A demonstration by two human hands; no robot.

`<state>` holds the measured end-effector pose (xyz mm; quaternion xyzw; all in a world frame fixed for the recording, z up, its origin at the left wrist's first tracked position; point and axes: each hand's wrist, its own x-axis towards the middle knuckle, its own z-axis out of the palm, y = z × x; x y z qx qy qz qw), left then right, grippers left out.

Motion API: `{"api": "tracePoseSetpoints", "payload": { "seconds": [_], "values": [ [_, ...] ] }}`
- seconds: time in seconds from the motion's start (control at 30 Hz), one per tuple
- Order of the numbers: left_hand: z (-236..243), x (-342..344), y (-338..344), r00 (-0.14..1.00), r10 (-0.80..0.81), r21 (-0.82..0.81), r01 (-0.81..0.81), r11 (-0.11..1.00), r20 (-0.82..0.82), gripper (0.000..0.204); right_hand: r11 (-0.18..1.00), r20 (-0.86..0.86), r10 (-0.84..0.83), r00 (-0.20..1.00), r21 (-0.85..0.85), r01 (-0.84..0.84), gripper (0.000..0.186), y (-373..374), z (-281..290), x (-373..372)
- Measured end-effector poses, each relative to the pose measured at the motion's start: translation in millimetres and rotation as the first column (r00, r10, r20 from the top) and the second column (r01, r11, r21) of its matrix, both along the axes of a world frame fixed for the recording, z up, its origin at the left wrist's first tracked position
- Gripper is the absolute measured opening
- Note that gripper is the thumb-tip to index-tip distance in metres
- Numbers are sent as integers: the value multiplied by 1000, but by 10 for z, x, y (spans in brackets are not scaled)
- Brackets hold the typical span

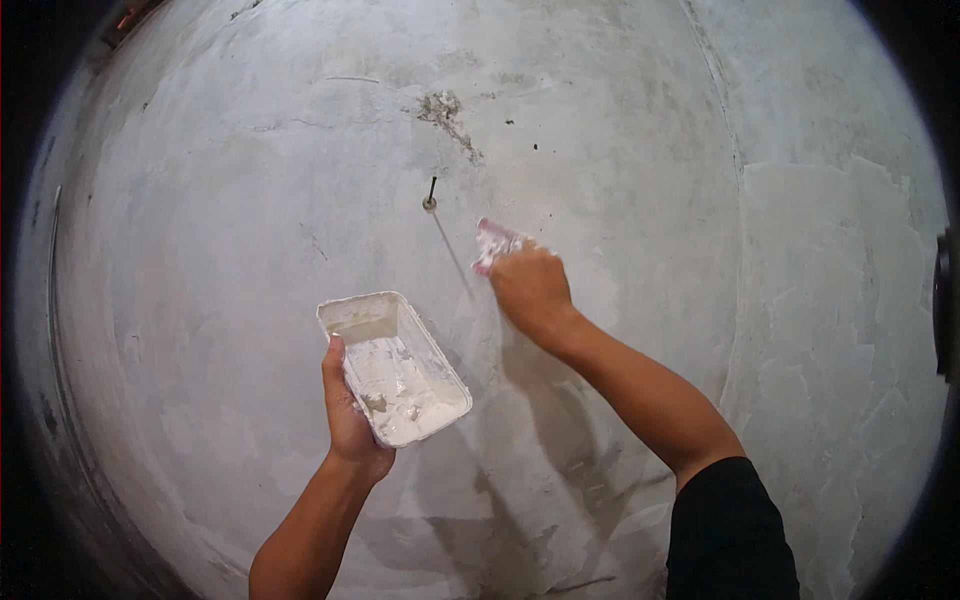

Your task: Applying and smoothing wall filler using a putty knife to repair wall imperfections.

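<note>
Open rectangular tub (pixel 425 355): off-white, paste-smeared inside, tilted, in left hand (pixel 350 420); pinkish flat spreader (pixel 493 242): paste-coated, positioned higher, in right hand (pixel 531 290)

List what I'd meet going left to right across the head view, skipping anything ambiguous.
White-smeared tub held in the left hand → pinkish tool smeared with white → right hand gripping that tool → black sleeve → dark object at the far right edge, kind unclear.

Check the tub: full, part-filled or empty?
Part-filled: white paste lies low in the tub, below the top of its walls. Exact depth: cannot tell.
</note>
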<state>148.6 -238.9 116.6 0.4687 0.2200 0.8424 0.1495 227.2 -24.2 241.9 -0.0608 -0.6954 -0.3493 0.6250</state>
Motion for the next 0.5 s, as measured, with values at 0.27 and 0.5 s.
{"api": "tracePoseSetpoints", "payload": {
  "seconds": [0.27, 0.5],
  "values": [
    [56, -133, 19, 993, -58, -156, 74, 985, 106, 75, 779, 317, 484, 815, -580, -238, 16, -479, -287, 463],
    [-106, -273, 76, 968, -165, -183, 200, 963, 190, 77, -83, -367, 746, 556, -880, -468, 25, -485, -653, 649]
  ]
}}
